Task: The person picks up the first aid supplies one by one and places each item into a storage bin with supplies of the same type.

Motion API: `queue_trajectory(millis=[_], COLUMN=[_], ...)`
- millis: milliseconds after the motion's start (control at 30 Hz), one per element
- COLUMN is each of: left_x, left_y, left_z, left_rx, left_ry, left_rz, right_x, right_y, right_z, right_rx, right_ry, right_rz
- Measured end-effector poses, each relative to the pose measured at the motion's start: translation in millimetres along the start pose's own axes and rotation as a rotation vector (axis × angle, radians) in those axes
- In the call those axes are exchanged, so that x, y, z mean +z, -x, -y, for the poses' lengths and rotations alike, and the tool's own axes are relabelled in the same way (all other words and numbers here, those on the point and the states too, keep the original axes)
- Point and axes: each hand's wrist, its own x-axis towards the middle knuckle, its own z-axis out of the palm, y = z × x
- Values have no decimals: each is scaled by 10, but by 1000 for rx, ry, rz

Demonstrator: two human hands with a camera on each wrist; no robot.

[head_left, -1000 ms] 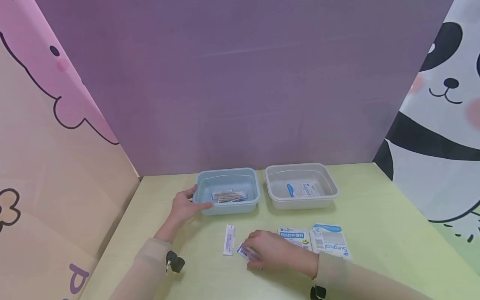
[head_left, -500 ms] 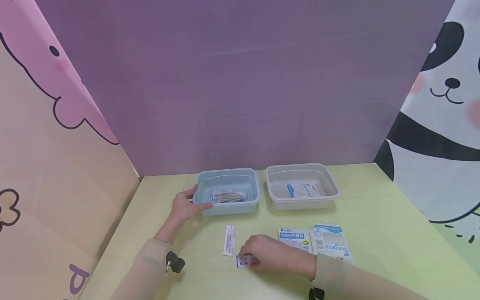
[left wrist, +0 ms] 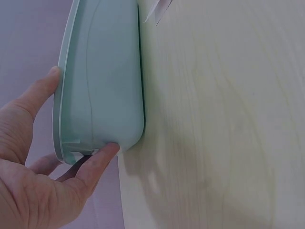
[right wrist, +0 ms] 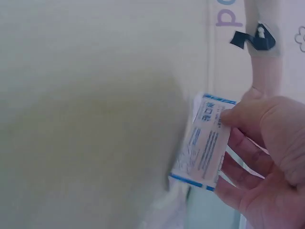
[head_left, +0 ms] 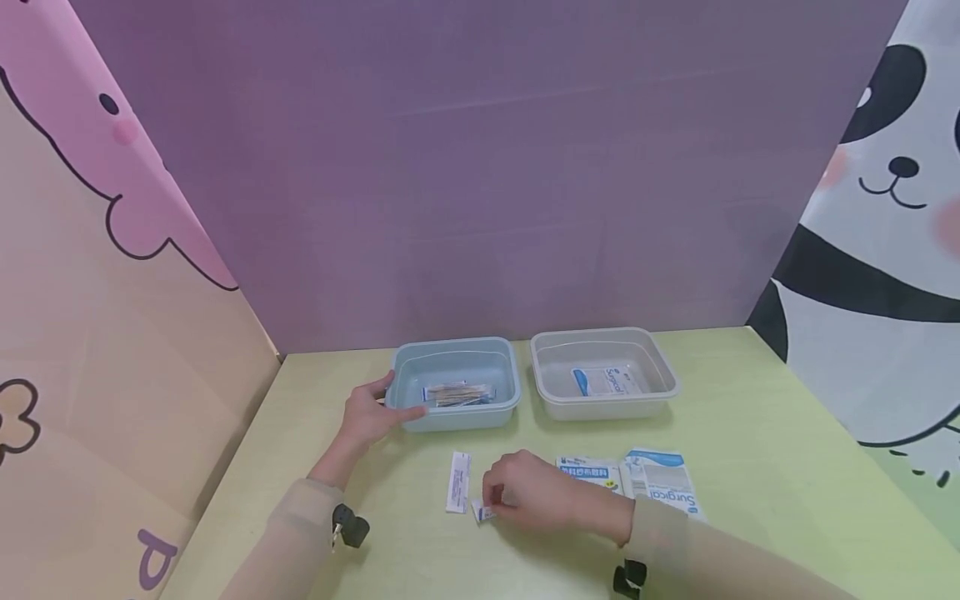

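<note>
My right hand (head_left: 534, 492) pinches a small white adhesive bandage packet (right wrist: 202, 143) with blue stripes, between thumb and fingers. In the head view only one end of that packet shows past the fingers. A second slim white packet (head_left: 458, 482) lies flat on the table just to the left. At the left end of a light blue plastic tub (head_left: 450, 421), my left hand (head_left: 369, 414) grips the rim and wall, thumb along the front. Inside the tub lie cotton swabs (head_left: 461, 394) in a bundle and some packets, partly hidden under it.
Beside the blue tub stands a beige tub (head_left: 600, 407) with a flat blue-and-white "Surgical" packet (head_left: 606, 381) in it. Two larger packets, one with a blue label (head_left: 588, 471) and one "Surgical" packet (head_left: 663, 482), lie in front. A purple wall (head_left: 480, 167) rises behind the table.
My right hand has shifted a little away from me and drawn the packet up into its fingers, so less of it shows. My left hand and both tubs stay put.
</note>
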Motion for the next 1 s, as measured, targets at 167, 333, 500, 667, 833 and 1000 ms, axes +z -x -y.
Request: queue_trajectory(millis=[167, 333, 500, 667, 833, 1000], left_x=[-5, -10, -9, -3, -1, -1], left_y=[8, 19, 21, 22, 21, 18], left_z=[-7, -8, -4, 1, 10, 20], left_rx=[0, 0, 10, 16, 17, 21], left_ry=[-8, -8, -6, -6, -15, -30], left_rz=[1, 9, 10, 6, 5, -3], right_x=[-75, -153, -225, -268, -283, -297], right_y=[-36, -60, -51, -37, -41, -65], right_z=[-46, -78, -81, -106, -138, -152], right_rx=[-6, 39, 64, 66, 129, 122], right_ry=[-28, -119, -168, -268, -464, -492], right_rz=[-74, -51, -56, -21, 67, 36])
